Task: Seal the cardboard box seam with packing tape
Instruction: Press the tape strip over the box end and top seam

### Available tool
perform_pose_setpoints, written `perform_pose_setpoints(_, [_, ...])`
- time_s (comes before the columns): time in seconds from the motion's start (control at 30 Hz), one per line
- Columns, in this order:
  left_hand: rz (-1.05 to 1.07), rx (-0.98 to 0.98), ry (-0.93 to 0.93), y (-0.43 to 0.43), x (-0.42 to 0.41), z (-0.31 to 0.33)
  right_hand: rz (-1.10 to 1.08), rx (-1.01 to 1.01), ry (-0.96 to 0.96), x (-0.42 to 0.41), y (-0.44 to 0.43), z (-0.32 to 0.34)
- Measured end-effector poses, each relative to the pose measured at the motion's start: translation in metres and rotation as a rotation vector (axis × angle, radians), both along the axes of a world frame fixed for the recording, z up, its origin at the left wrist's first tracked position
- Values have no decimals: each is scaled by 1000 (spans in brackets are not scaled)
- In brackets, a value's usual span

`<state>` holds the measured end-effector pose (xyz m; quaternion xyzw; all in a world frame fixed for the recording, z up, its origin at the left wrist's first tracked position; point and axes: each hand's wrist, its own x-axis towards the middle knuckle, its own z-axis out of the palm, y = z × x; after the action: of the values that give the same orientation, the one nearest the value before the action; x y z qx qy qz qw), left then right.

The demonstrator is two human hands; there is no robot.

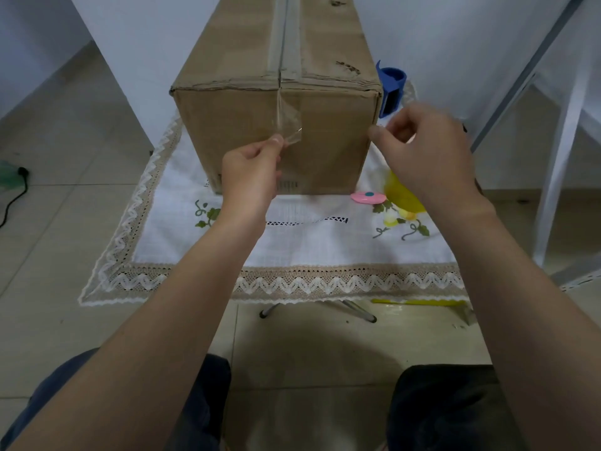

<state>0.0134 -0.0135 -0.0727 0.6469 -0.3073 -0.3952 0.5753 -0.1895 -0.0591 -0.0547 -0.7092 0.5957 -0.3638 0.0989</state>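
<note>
Head view: box on cloth, centre; tape end at near face pinched by left hand; right hand curled by right edge, grip undeterminable; tape end judged flimsy, sticky, best held at corner.

The box is plain brown cardboard, matt and slightly rough, creased along its near top edge and scuffed on the right flap. The strip of tape on its near face is clear plastic film, glossy and wrinkled. The older tape along the top seam has a duller sheen. Under the box lies a white woven cloth with embroidered sprigs and a beige-and-white lace border. To the right, the tape dispenser is blue plastic, the small pink thing is smooth glossy plastic, and the yellow thing beside it looks translucent. The table legs are shiny metal. The floor is pale tile with a faint sheen.
</note>
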Motion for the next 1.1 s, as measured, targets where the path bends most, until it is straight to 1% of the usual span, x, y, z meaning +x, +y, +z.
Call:
perform_pose_setpoints(0.07, [-4,1,-20,2,3,-1,127,58,-231,18,9,10])
perform_pose_setpoints(0.1, [-8,-3,-32,3,5,0,175,132,-292,27,14,12])
perform_pose_setpoints(0.2, [-28,-16,-67,5,10,1,264,333,-334,53,22,6])
perform_pose_setpoints(0.33, [-62,-26,-98,7,15,0,301,443,-482,76,20,-1])
perform_pose_setpoints(0.53, [-78,-66,-111,10,21,0,269,394,-624,91,15,-5])
perform_pose_setpoints(0.63, [-67,-87,-97,12,21,2,262,429,-701,94,14,-4])
perform_pose_setpoints(0.8, [-101,-64,-76,12,23,1,281,424,-708,96,14,-9])
perform_pose_setpoints(1.1, [-111,-36,-111,4,26,-10,275,413,-705,94,6,-26])
